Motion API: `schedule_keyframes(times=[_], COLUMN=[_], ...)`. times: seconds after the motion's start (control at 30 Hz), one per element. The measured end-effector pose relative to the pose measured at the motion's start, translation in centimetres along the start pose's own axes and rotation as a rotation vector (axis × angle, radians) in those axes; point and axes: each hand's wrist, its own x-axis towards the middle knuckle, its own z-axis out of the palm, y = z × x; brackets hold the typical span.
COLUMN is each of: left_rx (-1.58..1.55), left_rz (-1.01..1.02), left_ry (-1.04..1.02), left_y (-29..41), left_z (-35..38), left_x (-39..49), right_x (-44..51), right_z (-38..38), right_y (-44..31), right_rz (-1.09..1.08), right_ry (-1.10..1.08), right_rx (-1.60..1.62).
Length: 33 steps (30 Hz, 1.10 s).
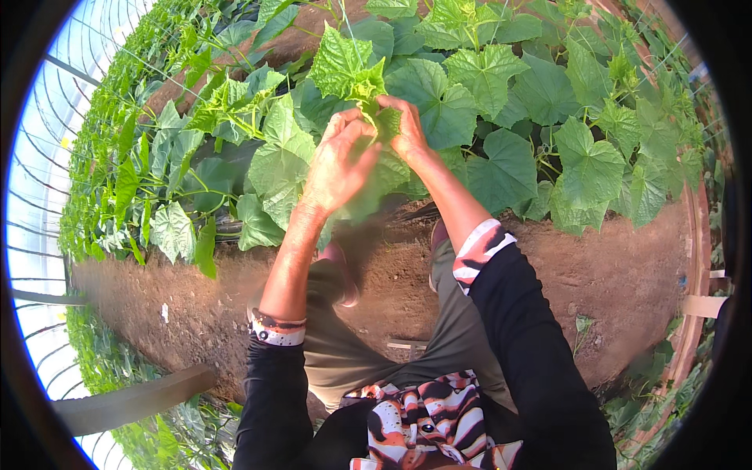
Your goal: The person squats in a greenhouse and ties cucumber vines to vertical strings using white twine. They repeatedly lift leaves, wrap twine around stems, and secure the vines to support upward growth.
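The growing tip of a cucumber vine (365, 88) stands between my hands, its pale young leaves crinkled. My left hand (341, 161) has its fingers curled at the stem just below the tip, with the thumb blurred. From the other side my right hand (408, 129) pinches the vine beside a small folded leaf (388, 123). A thin pale string (351, 29) runs down to the tip from above. Broad leaves partly surround both hands, and the fingers hide most of the stem there.
Broad cucumber leaves (496, 170) spread to the right, and more vines (176, 147) crowd the left. A bare soil path (388, 270) lies underfoot. A curved beam (135, 396) juts in at lower left. Ribbed plastic sheeting (35, 229) forms the left wall.
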Motion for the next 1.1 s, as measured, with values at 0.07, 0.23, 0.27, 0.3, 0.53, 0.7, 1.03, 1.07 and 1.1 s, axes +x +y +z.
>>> schedule_keyframes(times=[0.07,0.23,0.27,0.3,0.53,0.7,1.03,1.07,1.1], left_rx=[-0.036,-0.611,-0.644,-0.677,-0.629,-0.48,-0.137,-0.116,-0.109], left_rz=[-0.013,-0.318,-0.349,-0.381,-0.187,-0.23,-0.116,-0.129,-0.125], left_ry=[-0.015,0.036,0.089,0.143,0.156,0.174,0.29,0.288,0.3], left_y=[1.0,-0.4,-0.8,-1.1,0.8,1.7,1.9,1.9,1.9], left_z=[0.2,0.3,0.7,1.2,4.1,5.0,6.1,6.2,6.3], left_x=[0.1,1.4,1.8,2.2,4.8,5.5,5.6,5.5,5.5], right_x=[-1.2,-1.9,-2.1,-2.0,-1.7,-2.1,-3.0,-3.1,-3.1], right_z=[-0.8,-2.1,-2.5,-2.7,-4.9,-4.3,-4.7,-4.4,-4.1], right_y=[0.3,-4.5,-5.0,-5.3,-4.9,-5.3,-5.7,-5.9,-6.2], right_rz=[-0.082,0.053,0.069,0.085,0.138,0.075,0.074,0.051,0.072], right_ry=[0.019,-0.08,-0.086,-0.094,-0.08,-0.109,-0.066,-0.058,-0.052], right_rx=[0.41,-0.529,-0.529,-0.527,-0.492,-0.512,-0.667,-0.752,-0.786])
